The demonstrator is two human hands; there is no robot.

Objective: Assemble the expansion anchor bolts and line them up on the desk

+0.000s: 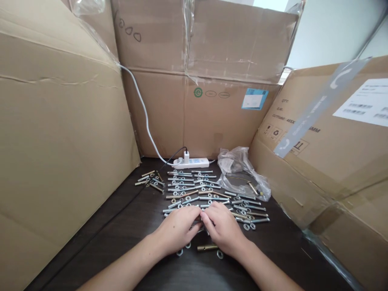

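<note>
My left hand (177, 227) and my right hand (224, 227) meet fingertip to fingertip over the near end of the laid-out hardware. Both are closed in a pinch, and the fingers hide whatever is between them. Just below the fingers lies a yellowish metal sleeve (207, 247), close to my right hand. A nut (220, 254) sits beside the sleeve, and another nut (180, 252) lies below my left hand. Beyond my hands, silvery bolts (181, 184) with washers and nuts lie in rows, with a brass-coloured bolt (182, 195) among them.
More bolts (257, 220) lie to the right, and a loose pile of metal parts (150, 178) to the left. Behind stand a white power strip (197, 163) and a clear plastic bag (238, 161). A black cable (121, 210) crosses the dark table. Cardboard boxes (212, 117) enclose three sides.
</note>
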